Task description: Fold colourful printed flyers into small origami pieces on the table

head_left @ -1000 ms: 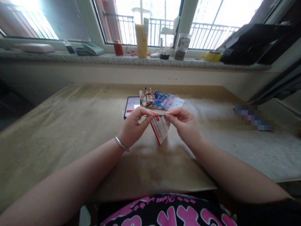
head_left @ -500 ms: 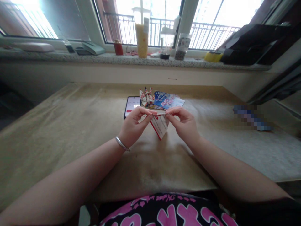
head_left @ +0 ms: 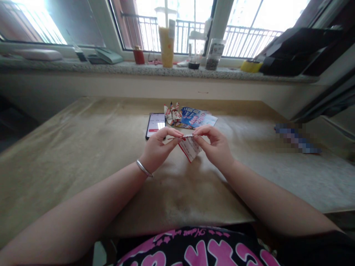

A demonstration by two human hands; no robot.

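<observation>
Between my two hands hangs a folded piece of printed paper (head_left: pixel 190 147), white with red edging, its lower corner pointing down above the table. My left hand (head_left: pixel 162 142) pinches its upper left end between thumb and fingertips. At the upper right, my right hand (head_left: pixel 215 144) pinches the same paper, its fingertips close to the left ones. Just beyond lie several folded paper pieces (head_left: pixel 173 114) in white and red, bunched together. Beside them a fan of blue printed leaflets (head_left: pixel 196 117) lies flat. A phone (head_left: pixel 155 125) with a lit screen rests near my left fingers.
The wooden-coloured table (head_left: pixel 111 147) stretches to both sides. A blurred-out blue item (head_left: pixel 298 139) lies at the right. Along the window sill (head_left: pixel 133 70) stand a tall yellow drink cup (head_left: pixel 166 46), a red-capped jar (head_left: pixel 138 55), clear containers (head_left: pixel 215 54) and a black bag-like object (head_left: pixel 291 55).
My right fingertips have shifted slightly left, closer to my left hand. The paper's upper edge is now bent and its hanging part has turned a little to the right.
</observation>
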